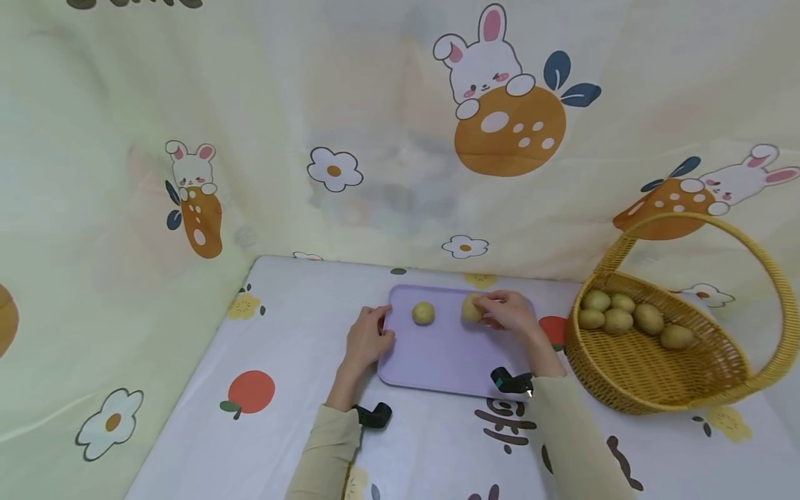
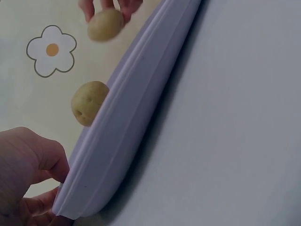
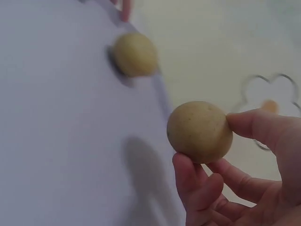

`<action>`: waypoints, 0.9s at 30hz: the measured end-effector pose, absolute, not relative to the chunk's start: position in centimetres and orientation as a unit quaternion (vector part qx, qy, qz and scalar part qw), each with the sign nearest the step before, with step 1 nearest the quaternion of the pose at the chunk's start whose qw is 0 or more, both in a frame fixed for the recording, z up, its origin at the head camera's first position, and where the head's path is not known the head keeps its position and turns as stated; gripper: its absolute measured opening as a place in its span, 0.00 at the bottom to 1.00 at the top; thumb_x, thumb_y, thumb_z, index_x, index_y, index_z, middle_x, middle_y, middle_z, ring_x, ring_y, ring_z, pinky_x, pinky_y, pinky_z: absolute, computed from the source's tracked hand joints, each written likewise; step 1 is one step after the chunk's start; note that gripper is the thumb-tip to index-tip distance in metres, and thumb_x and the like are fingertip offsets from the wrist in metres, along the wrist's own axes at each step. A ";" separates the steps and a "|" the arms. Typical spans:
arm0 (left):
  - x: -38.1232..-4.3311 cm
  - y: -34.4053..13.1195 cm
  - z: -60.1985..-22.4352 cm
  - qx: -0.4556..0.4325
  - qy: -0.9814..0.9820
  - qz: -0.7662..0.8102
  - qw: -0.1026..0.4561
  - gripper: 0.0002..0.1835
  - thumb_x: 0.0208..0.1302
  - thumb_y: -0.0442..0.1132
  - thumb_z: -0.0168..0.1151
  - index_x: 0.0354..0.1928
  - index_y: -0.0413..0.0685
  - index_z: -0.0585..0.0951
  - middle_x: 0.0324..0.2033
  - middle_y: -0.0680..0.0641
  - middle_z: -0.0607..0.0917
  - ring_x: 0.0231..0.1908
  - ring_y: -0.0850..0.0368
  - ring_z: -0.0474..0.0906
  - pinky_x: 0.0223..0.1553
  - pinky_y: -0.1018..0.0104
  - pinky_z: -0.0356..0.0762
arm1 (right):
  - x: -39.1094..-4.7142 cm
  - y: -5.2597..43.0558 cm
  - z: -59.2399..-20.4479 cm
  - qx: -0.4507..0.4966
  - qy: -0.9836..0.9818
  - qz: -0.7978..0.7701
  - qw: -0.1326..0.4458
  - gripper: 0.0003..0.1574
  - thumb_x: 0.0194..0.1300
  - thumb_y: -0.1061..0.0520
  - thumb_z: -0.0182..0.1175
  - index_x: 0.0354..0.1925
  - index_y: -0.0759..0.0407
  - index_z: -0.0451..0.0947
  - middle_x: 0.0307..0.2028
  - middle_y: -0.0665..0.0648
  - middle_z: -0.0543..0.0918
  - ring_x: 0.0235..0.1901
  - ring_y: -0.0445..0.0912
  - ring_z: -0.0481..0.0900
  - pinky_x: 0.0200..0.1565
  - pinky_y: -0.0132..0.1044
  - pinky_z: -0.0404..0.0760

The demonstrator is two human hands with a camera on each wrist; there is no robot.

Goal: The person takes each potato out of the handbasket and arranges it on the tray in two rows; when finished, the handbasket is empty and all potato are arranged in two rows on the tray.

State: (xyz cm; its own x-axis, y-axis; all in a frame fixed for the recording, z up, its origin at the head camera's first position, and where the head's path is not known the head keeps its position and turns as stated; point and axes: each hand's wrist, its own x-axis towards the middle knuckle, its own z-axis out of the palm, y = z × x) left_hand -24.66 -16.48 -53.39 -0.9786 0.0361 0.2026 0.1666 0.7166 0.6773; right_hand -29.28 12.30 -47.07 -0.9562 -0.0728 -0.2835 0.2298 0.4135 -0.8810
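Note:
A lilac tray (image 1: 450,357) lies on the table, with one potato (image 1: 423,313) resting toward its left side. My left hand (image 1: 369,337) grips the tray's left rim, thumb and fingers at the edge; the left wrist view shows this hand (image 2: 28,165) close up. Over the right part of the tray, my right hand (image 1: 509,312) holds a second potato (image 1: 471,308). In the right wrist view, thumb and fingertips pinch this round potato (image 3: 200,132), and a shadow falls on the tray below it.
On the right stands a yellow wicker basket (image 1: 600,378) with a tall arched handle (image 1: 771,271). Several potatoes (image 1: 617,321) lie in its far left part. A patterned cloth covers the table, and a printed curtain (image 1: 387,125) hangs behind it.

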 end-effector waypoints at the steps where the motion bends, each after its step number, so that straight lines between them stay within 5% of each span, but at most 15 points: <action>1: -24.6 -16.4 -53.3 -0.054 -0.922 -0.373 0.087 0.29 0.52 0.34 0.61 0.60 0.38 0.79 0.38 0.42 0.76 0.29 0.55 0.70 0.29 0.62 0.67 | -29.4 11.8 -47.4 0.050 0.826 -0.542 0.144 0.29 0.66 0.50 0.62 0.54 0.73 0.76 0.29 0.50 0.83 0.25 0.39 0.82 0.27 0.30 0.75; 8: -24.8 -16.3 -53.4 -0.050 -0.924 -0.368 0.087 0.28 0.53 0.34 0.60 0.60 0.38 0.79 0.38 0.42 0.76 0.30 0.55 0.71 0.30 0.63 0.67 | -29.7 9.3 -49.3 0.052 0.809 -0.569 0.138 0.24 0.64 0.55 0.64 0.48 0.75 0.78 0.23 0.49 0.83 0.21 0.39 0.82 0.23 0.29 0.72; 18: -24.8 -16.4 -53.7 -0.054 -0.924 -0.367 0.090 0.29 0.52 0.35 0.60 0.60 0.39 0.79 0.38 0.43 0.76 0.29 0.56 0.70 0.29 0.64 0.66 | -29.7 7.8 -49.8 0.072 0.817 -0.551 0.151 0.25 0.66 0.53 0.63 0.52 0.72 0.77 0.35 0.57 0.83 0.24 0.38 0.80 0.26 0.29 0.72; 27: -24.7 -16.4 -53.6 -0.053 -0.926 -0.361 0.096 0.29 0.52 0.34 0.61 0.60 0.39 0.79 0.38 0.42 0.76 0.28 0.55 0.70 0.28 0.63 0.66 | -29.7 7.4 -49.8 0.067 0.816 -0.553 0.156 0.24 0.66 0.54 0.61 0.52 0.72 0.77 0.34 0.57 0.84 0.25 0.38 0.81 0.25 0.29 0.71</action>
